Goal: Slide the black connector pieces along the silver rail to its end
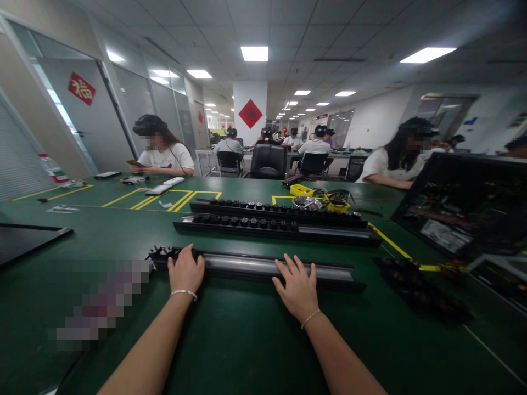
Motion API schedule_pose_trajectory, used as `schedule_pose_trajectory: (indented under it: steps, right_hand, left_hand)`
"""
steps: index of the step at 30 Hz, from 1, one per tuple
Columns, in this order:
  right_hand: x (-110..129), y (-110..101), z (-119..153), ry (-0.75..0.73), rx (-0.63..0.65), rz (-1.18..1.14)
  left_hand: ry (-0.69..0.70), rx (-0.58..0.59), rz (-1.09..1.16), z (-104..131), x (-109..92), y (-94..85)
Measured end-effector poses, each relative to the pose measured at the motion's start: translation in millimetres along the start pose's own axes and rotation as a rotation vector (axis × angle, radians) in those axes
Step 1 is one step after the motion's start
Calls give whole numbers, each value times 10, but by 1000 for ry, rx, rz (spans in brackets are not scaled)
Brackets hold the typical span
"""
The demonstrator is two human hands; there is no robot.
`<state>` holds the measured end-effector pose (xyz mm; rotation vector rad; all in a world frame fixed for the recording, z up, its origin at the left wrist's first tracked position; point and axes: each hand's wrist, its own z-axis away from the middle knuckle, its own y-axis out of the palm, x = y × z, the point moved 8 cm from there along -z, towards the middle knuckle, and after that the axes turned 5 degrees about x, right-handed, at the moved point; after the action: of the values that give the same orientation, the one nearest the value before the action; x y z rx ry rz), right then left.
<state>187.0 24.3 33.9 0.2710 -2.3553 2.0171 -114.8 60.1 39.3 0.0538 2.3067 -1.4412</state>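
Note:
A long black rail (247, 265) with a shiny metal channel lies crosswise on the green table in front of me. My left hand (185, 271) rests over its left part, fingers slightly bent and apart, beside small black parts with metal pins (162, 252) at that end. What lies beneath those fingers is hidden. Toward the rail's right end, my right hand (297, 285) lies with spread fingers across the channel, touching it. Behind it are two similar rails: the nearer rail (337, 233) is partly filled with round black parts (254, 223), the farther rail (280, 209) holds a long row.
A dark heap of parts (424, 288) lies right, near a large black open-fronted box (448, 208). Yellow trays (301, 190), a metal dish (307, 203) and cables are behind the rails. A black panel (33, 241) is left. Two people sit across the table.

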Motion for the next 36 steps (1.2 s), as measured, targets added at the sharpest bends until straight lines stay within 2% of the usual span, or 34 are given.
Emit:
schedule_pose_trajectory:
  steps: [5,10,16,22,36]
  right_hand:
    - [-19,7,-3,-10,-16,-32]
    - [-23,-5,-2,-17,-27,-39]
    - [-11,-13,-1,-21,-18,-36]
    - [-22,2,7,-30,-58,-32]
    - [-18,-4,8,-40,-75,-34]
  left_hand:
    - [-34,59,35,-40,39,-18]
    - [-69,53,78,-37,83,-6]
    - [-80,75,110,-10,56,2]
    - [-163,130,109,1,55,-9]
    - [-131,135,179,28,-5,-28]
